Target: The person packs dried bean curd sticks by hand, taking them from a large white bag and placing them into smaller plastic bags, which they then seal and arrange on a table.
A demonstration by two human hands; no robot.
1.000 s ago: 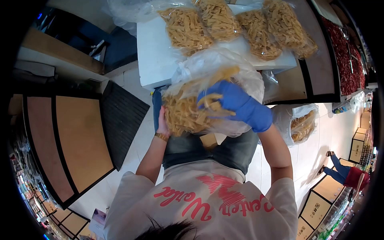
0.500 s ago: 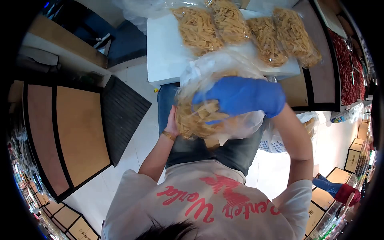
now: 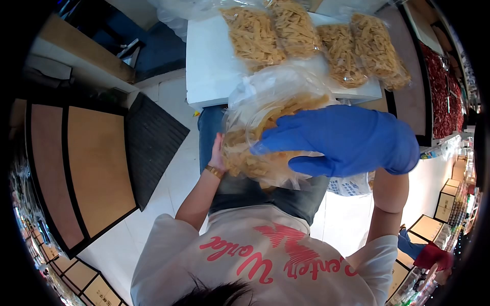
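Observation:
On my lap, in front of the white table edge, sits a clear plastic bag (image 3: 250, 168) with its mouth spread wide. Tan, flat dried strips (image 3: 296, 105) fill it. My bare left hand (image 3: 218, 153), a gold band at its wrist, grips the bag's left side; its fingertips are partly hidden. My right hand (image 3: 326, 140) wears a blue glove and reaches over the bag's opening from the right. Its fingers are stretched out with the thumb apart, and nothing shows in them. The glove covers part of the strips.
Several filled bags of similar strips (image 3: 252, 38) lie on the white table (image 3: 209, 76) ahead. Below right is a printed plastic bag (image 3: 349, 184). A dark ribbed mat (image 3: 153, 148) and wooden cabinet (image 3: 97, 163) are left. Another person (image 3: 426, 252) stands far right.
My gloved right hand has drawn back to the right, out of the strips, and its fingers have straightened. More strips show in the bag's mouth. My left hand stays at the bag's side.

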